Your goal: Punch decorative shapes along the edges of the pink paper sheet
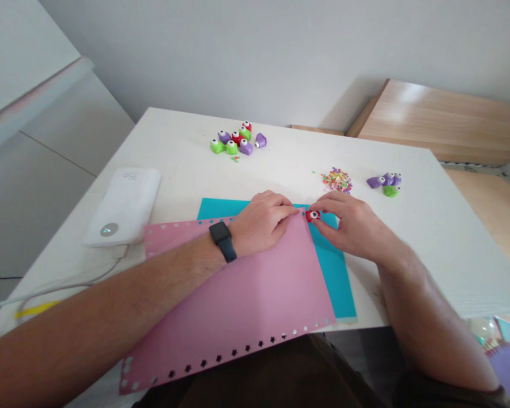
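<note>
A sheet of pink paper [255,289] lies over a blue sheet [338,283] on the table, with small star and other shaped holes along several of its edges. My left hand [266,218], a dark watch on its wrist, rests across the pink paper, fingers closed at its far right corner. At that same corner, my right hand [344,221] grips a small red craft punch [313,216] between thumb and fingers. The punch sits at the paper's edge; whether the paper is inside its slot I cannot make out.
Purple, green and red craft punches [237,137] stand in a group at the back, and more purple and green ones [389,180] at the right. Colourful paper bits [338,180] are heaped between them. A white power bank [130,204] with a cable lies left on the white table [182,153].
</note>
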Demonstrator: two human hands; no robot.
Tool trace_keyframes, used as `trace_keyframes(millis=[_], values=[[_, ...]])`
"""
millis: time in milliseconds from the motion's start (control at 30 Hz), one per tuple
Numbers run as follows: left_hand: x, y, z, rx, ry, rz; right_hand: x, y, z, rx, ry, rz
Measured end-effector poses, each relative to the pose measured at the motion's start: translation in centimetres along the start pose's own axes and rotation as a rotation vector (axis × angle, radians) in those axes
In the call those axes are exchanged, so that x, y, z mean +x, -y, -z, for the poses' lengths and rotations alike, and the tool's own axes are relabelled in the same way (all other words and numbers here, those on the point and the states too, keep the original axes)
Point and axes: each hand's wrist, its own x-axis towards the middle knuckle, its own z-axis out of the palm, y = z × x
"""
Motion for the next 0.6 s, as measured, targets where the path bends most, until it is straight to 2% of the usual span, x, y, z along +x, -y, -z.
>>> trace_keyframes(millis=[600], values=[[-0.13, 0.36, -0.33, -0.019, -0.060, -0.046, -0.13, 0.06, 0.14, 0.027, 0.032, 0.039]])
